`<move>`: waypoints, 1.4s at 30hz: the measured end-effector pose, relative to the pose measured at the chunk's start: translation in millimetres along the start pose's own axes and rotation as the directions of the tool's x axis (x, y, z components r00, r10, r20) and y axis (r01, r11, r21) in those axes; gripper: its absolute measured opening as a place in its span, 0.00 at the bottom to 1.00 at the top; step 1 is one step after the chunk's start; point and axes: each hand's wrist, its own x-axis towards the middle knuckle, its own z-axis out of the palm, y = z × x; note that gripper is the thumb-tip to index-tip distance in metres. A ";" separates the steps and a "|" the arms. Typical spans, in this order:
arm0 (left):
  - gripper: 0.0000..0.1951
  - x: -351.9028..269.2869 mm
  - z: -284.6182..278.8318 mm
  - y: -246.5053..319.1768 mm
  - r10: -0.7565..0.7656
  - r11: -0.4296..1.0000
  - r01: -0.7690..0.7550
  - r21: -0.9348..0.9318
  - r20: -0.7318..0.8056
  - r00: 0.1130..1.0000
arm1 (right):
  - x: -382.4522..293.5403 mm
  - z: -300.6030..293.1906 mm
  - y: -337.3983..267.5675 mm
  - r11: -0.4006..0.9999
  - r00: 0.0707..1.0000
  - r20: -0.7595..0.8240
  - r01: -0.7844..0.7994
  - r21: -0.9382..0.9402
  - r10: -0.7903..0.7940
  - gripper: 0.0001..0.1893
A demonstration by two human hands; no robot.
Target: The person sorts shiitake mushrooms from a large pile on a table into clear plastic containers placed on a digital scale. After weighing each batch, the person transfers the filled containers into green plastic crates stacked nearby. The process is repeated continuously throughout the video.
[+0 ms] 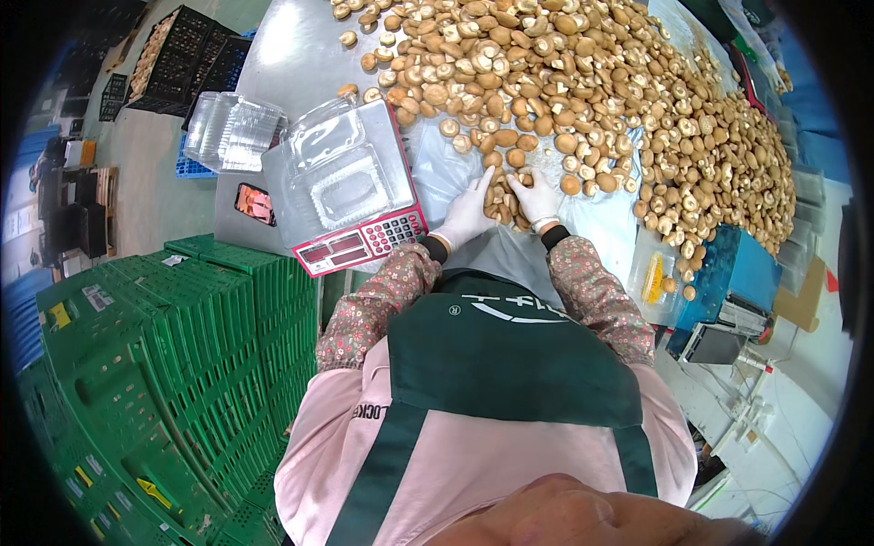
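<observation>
Both hands wear white gloves and flank a small cluster of brown shiitake mushrooms [504, 205] at the near edge of the table. My left hand [467, 216] lies against the cluster's left side, its visible fingers apart and pointing away from me. On the other side, my right hand [541, 198] bends its fingers around a mushroom [526, 179]; whether it grips it is unclear. Beyond the fingers spreads a large pile of mushrooms [567, 75]. To the left, an open clear plastic clamshell [349, 194] rests on a red-framed weighing scale [355, 247].
Stacked clear clamshells [235, 133] and a phone [255, 204] lie left of the scale. Green plastic crates [198, 327] are stacked at my left. A blue machine [734, 280] stands right, beside a tray with yellow labels [654, 278]. Black crates [174, 58] stand beyond the table.
</observation>
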 end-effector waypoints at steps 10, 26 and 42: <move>0.60 -15.9 4.1 -16.4 0.135 0.975 -0.150 -0.163 -0.098 0.986 | 2.9 3.6 13.9 0.942 0.975 0.221 -0.058 0.332 -0.018 0.18; 0.50 -128.1 -154.1 21.8 0.182 0.983 -0.153 0.101 -0.470 0.863 | -18.2 -23.0 -198.0 0.777 0.874 0.189 0.275 0.566 -0.447 0.13; 0.43 -171.4 -216.0 -72.7 0.055 0.948 0.112 0.298 -0.501 0.864 | -64.7 111.4 -263.9 0.685 0.686 0.020 0.727 -0.034 -0.727 0.29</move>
